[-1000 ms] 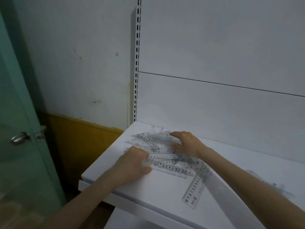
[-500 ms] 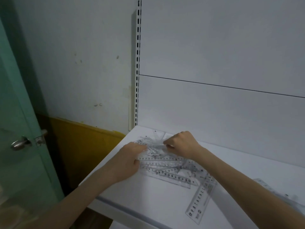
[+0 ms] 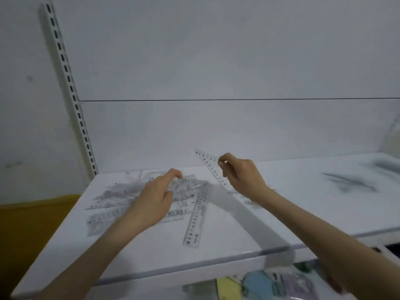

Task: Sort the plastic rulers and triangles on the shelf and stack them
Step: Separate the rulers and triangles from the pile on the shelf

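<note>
A: Why does the right hand hold that triangle up off the shelf?

B: Its fingers pinch one edge of the clear triangle, so the piece hangs in the air above the far middle of the shelf, apart from the rest. It looks singled out as one kind, probably to go where triangles will be stacked.

A: And the left hand?

B: It is over the pile on the left of the shelf, fingers curled with the thumb apart. It seems to press or gather the pieces beneath it, but whether it grips one cannot be told; the plastic there is blurred.

A: Where are the other rulers?

B: Most lie crossed over one another in that pile. One ruler sticks out toward the near edge, lying flat, its far end under the heap. Far right there is a smear of more clear plastic, too blurred to name.

A: Any containers?

B: None on the shelf. Below its near edge a lower level holds coloured packets, yellow, blue and purple, contents not readable.

A: So how far along?

B: By the look of it, early; the heap is mostly unsorted.
</note>
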### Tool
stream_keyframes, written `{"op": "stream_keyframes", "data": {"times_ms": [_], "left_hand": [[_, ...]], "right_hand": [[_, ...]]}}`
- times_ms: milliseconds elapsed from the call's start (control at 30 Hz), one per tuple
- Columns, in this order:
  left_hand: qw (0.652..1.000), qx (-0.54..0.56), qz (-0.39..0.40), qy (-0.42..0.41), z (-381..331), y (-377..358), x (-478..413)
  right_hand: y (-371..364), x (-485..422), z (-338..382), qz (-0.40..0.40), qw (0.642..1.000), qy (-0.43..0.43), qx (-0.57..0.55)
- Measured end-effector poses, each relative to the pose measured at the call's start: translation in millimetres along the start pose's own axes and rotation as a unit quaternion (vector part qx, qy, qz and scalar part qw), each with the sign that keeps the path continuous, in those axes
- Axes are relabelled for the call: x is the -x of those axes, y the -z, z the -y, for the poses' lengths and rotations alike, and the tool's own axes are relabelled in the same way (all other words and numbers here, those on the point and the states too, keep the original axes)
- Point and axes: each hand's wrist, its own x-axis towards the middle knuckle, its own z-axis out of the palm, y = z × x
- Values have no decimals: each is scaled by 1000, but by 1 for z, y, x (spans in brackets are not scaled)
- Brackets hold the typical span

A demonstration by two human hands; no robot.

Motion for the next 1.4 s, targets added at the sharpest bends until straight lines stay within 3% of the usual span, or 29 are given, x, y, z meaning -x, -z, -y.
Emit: {"op": "stream_keyframes", "data": {"times_ms": [233, 400, 733, 900, 1067, 1267, 1333, 1400], "left_hand": [[989, 59, 80, -110, -90, -92, -36], [976, 113, 131, -134, -156, -155, -54], [973, 111, 140, -146, -254, -270, -94], [989, 93, 109, -43, -267, -291, -113], [996, 46, 64, 37, -258, -285, -116], [996, -4, 36, 82, -255, -274, -106], [996, -11, 35, 78, -257, -273, -107], [996, -10, 36, 78, -262, -276, -110]], "right_hand": [[128, 102, -52, -14, 982, -176, 69], [206, 160, -86, -32, 972, -144, 184], [307, 232, -194, -50, 951, -137, 274], [313, 214, -266, -16, 949, -102, 298], [280, 175, -304, 78, 936, -41, 341], [253, 149, -329, 204, 910, -96, 348], [248, 151, -338, 219, 910, -119, 332], [248, 158, -341, 176, 928, -121, 304]]}}
